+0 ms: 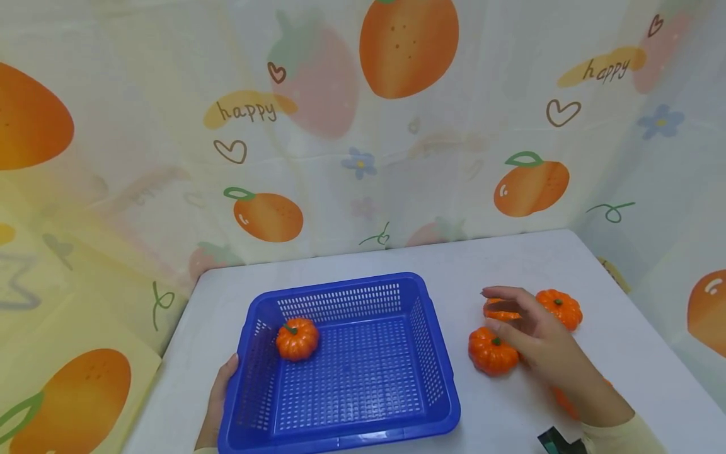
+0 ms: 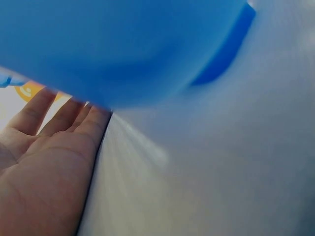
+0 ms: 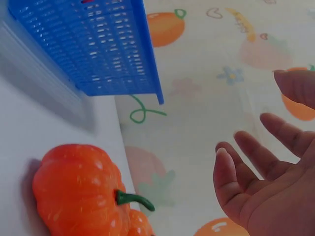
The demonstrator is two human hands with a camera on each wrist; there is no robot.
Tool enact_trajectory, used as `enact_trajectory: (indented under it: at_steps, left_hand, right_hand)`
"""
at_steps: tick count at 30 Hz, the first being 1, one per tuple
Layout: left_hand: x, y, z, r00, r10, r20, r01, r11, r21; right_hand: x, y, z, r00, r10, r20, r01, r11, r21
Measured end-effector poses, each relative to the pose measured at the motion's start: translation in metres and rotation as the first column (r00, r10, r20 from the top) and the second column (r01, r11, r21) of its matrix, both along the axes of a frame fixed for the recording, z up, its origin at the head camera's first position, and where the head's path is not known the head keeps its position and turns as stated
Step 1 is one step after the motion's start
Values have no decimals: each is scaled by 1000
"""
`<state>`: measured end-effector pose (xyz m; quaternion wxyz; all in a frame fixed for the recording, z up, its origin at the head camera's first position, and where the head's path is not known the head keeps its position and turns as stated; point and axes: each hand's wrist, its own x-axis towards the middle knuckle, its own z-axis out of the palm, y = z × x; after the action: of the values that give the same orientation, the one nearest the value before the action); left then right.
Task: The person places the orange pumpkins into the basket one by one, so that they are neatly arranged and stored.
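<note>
A blue plastic basket [image 1: 438,353] with slotted walls sits on the table, holding one small orange toy pumpkin [image 1: 298,340] near its left wall. At its left side is my left hand [image 1: 217,400]; the left wrist view shows this hand's fingers [image 2: 64,118] stretched out against the basket, their tips hidden by it. My right hand [image 1: 547,353] hovers over the pumpkins on the right, fingers spread and loosely bent around nothing. Nearest to it are a pumpkin with a green stem [image 1: 491,354] and another pumpkin [image 1: 499,310] partly hidden behind the fingers.
Another pumpkin [image 1: 560,309] lies farther back on the right, and one more [image 1: 564,403] is mostly covered by the right forearm. A dark object [image 1: 558,441] shows by the right sleeve. Fruit-printed cloth [image 1: 397,157] hangs behind the white table [image 1: 510,258].
</note>
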<state>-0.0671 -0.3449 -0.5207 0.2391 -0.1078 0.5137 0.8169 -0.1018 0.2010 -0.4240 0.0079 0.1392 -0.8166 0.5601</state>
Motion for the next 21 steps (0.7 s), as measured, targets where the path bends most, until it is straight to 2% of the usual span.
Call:
enact_trajectory:
  at_steps: [10, 21]
  left_hand:
    - [-1, 0, -1, 1000, 10, 10, -10, 1000, -16]
    - [0, 0, 0, 1000, 9, -1, -9, 1000, 4]
  right_hand:
    - [10, 23, -7, 995, -67, -69, 72, 995, 67]
    - [22, 54, -25, 988, -115, -107, 122, 990, 67]
